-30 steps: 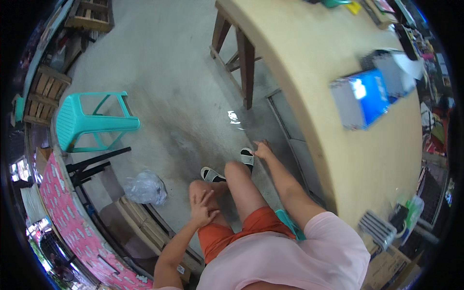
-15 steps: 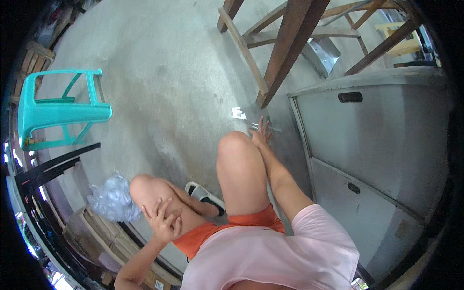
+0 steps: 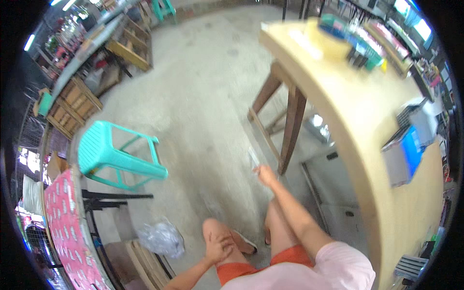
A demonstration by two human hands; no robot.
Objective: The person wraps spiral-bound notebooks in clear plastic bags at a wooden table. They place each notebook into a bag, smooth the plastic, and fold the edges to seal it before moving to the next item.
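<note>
My right hand (image 3: 264,175) is stretched out past my right knee, its fingers closed on a thin whitish strip (image 3: 253,157) that points away from me. Motion blur hides exactly what kind of thing the strip is. My left hand (image 3: 218,249) lies on my left thigh just behind the knee, fingers loosely apart, holding nothing. Left of that leg, a bundled clear plastic bag (image 3: 162,239) sits on the floor.
A turquoise plastic stool (image 3: 123,157) stands at the left, above a table with a pink patterned cover (image 3: 65,227). On the right curves a pale wooden table (image 3: 367,125) bearing a blue box (image 3: 411,153); its brown wooden legs (image 3: 294,125) and a grey cabinet (image 3: 333,179) are below.
My view has lifted, bringing the tabletops into sight. My right hand, earlier spread near the floor by a whitish piece, has closed on the strip. The left hand stays on the thigh.
</note>
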